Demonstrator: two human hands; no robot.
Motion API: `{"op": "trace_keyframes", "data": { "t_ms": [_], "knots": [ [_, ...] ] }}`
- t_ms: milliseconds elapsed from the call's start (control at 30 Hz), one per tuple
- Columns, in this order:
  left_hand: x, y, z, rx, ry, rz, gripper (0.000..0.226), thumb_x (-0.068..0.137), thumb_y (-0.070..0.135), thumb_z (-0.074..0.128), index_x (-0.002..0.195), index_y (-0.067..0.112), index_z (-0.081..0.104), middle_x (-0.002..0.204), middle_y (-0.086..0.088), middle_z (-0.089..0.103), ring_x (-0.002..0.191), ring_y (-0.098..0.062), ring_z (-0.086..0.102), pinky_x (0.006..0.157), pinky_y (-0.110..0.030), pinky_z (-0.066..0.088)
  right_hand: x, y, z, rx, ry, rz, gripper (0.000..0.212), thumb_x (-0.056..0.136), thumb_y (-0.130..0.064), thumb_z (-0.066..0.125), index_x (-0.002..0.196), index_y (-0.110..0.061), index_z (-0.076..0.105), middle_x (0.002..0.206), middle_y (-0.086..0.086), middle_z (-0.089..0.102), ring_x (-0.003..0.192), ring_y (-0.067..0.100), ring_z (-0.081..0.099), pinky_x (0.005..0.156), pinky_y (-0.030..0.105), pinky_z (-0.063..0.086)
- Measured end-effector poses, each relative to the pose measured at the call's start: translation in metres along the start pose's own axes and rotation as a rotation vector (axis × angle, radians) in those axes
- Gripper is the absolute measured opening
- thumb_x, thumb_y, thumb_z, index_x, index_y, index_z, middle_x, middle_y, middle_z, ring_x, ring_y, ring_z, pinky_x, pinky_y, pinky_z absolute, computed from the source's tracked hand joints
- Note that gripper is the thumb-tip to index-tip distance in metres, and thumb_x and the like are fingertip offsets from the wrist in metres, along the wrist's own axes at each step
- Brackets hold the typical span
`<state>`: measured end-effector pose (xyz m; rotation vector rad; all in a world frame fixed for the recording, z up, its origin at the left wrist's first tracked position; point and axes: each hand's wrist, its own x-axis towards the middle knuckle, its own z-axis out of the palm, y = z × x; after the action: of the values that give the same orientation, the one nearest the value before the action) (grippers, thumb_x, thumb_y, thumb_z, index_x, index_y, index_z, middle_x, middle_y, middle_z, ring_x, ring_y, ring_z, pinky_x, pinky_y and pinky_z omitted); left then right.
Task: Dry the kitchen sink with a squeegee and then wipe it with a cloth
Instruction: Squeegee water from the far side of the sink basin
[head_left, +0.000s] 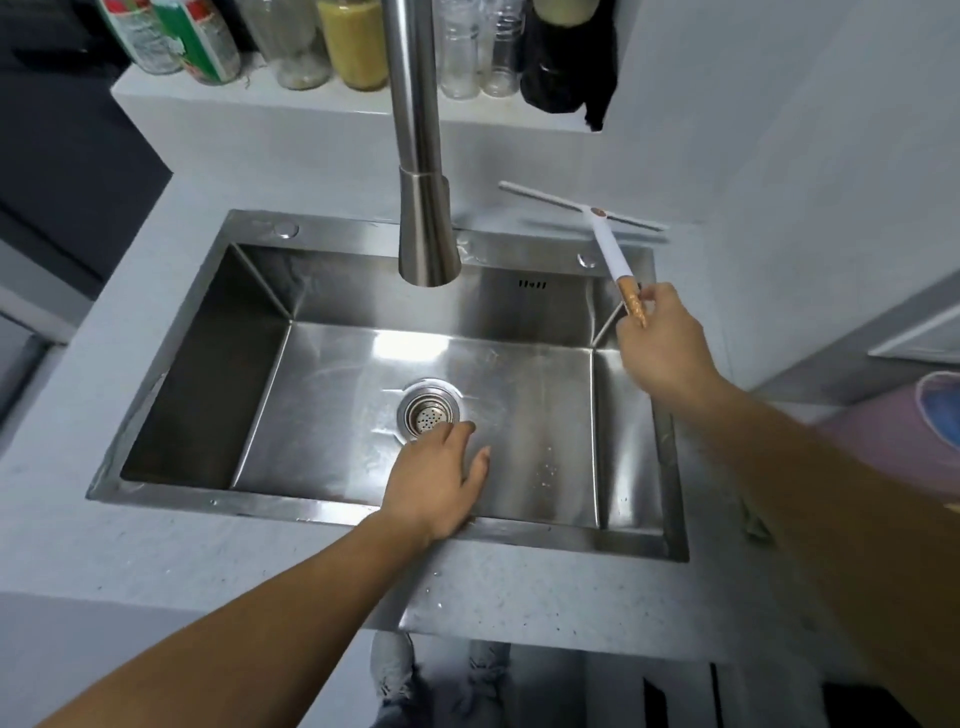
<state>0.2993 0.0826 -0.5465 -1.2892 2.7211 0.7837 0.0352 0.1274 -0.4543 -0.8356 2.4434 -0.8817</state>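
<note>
White squeegee (609, 247) slanted up-frame from the right hand (662, 345), fingers pinching its handle end, blade over the sink (363, 229) rear rim. Left hand (441, 480) fingers were apart.

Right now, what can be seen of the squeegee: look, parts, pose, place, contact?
The squeegee is T-shaped: a long thin pale blade bar, a white, plastic-looking handle with a coppery dot at the joint and a coppery textured grip end. The right hand pinches that grip. It is held slanted over the far right corner of the sink, blade by the back wall; contact there is unclear.
</note>
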Motion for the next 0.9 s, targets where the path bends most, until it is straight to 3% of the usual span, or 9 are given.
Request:
{"op": "trace_keyframes", "data": {
  "t_ms": [167, 233, 300, 467, 567, 700, 900],
  "knots": [
    [-0.015, -0.008, 0.025, -0.075, -0.013, -0.061, 0.050, 0.100, 0.052, 0.033, 0.135, 0.022, 0.051, 0.131, -0.005, 0.060, 0.118, -0.027, 0.056, 0.096, -0.037, 0.042, 0.019, -0.029, 0.020, -0.130, -0.009, -0.098, 0.030, 0.098, -0.018, 0.041, 0.125, -0.023, 0.054, 0.094, 0.011, 0.063, 0.075, 0.030, 0.062, 0.060, 0.038, 0.054],
    [-0.017, -0.011, 0.033, -0.057, -0.004, -0.079, 0.056, 0.097, 0.055, 0.027, 0.135, 0.022, 0.051, 0.130, -0.005, 0.062, 0.116, -0.027, 0.058, 0.095, -0.038, 0.042, 0.029, -0.037, 0.029, -0.149, 0.010, -0.069, 0.037, 0.096, -0.016, 0.042, 0.128, -0.023, 0.057, 0.102, 0.012, 0.065, 0.084, 0.035, 0.064, 0.074, 0.047, 0.058],
    [-0.018, -0.014, 0.039, -0.004, 0.015, -0.049, 0.059, 0.094, 0.057, 0.023, 0.131, 0.022, 0.053, 0.124, -0.004, 0.065, 0.111, -0.028, 0.060, 0.093, -0.038, 0.042, 0.037, -0.039, 0.038, -0.183, 0.030, -0.045, 0.041, 0.094, -0.014, 0.044, 0.131, -0.023, 0.059, 0.109, 0.010, 0.065, 0.089, 0.034, 0.063, 0.082, 0.045, 0.057],
    [-0.017, -0.019, 0.045, -0.003, 0.057, -0.048, 0.058, 0.095, 0.059, 0.023, 0.126, 0.022, 0.056, 0.120, -0.006, 0.066, 0.110, -0.029, 0.060, 0.091, -0.039, 0.041, 0.048, -0.046, 0.057, -0.271, 0.045, -0.059, 0.038, 0.095, -0.016, 0.045, 0.129, -0.015, 0.060, 0.117, 0.012, 0.064, 0.086, 0.028, 0.053, 0.075, 0.032, 0.046],
    [-0.016, -0.018, 0.047, 0.015, 0.059, -0.030, 0.057, 0.096, 0.059, 0.024, 0.122, 0.021, 0.058, 0.118, -0.007, 0.067, 0.108, -0.029, 0.061, 0.091, -0.040, 0.041, 0.050, -0.052, 0.060, -0.386, 0.050, -0.055, 0.035, 0.092, -0.015, 0.047, 0.125, -0.012, 0.060, 0.113, 0.015, 0.065, 0.086, 0.031, 0.053, 0.074, 0.033, 0.046],
    [-0.017, -0.018, 0.050, 0.021, 0.067, -0.025, 0.054, 0.096, 0.057, 0.024, 0.119, 0.020, 0.058, 0.114, -0.007, 0.067, 0.106, -0.029, 0.061, 0.090, -0.040, 0.041, 0.044, -0.054, 0.054, -0.464, 0.031, -0.036, 0.039, 0.088, -0.018, 0.048, 0.125, -0.013, 0.061, 0.115, 0.017, 0.065, 0.099, 0.038, 0.061, 0.088, 0.042, 0.054],
    [-0.018, -0.017, 0.049, 0.045, 0.081, -0.016, 0.055, 0.097, 0.058, 0.022, 0.118, 0.021, 0.057, 0.113, -0.006, 0.067, 0.104, -0.029, 0.061, 0.089, -0.041, 0.041, -0.006, -0.031, 0.053, -0.452, 0.034, -0.061, 0.042, 0.091, -0.015, 0.046, 0.130, -0.020, 0.061, 0.102, 0.012, 0.062, 0.082, 0.034, 0.054, 0.070, 0.034, 0.045]
  ]
}}
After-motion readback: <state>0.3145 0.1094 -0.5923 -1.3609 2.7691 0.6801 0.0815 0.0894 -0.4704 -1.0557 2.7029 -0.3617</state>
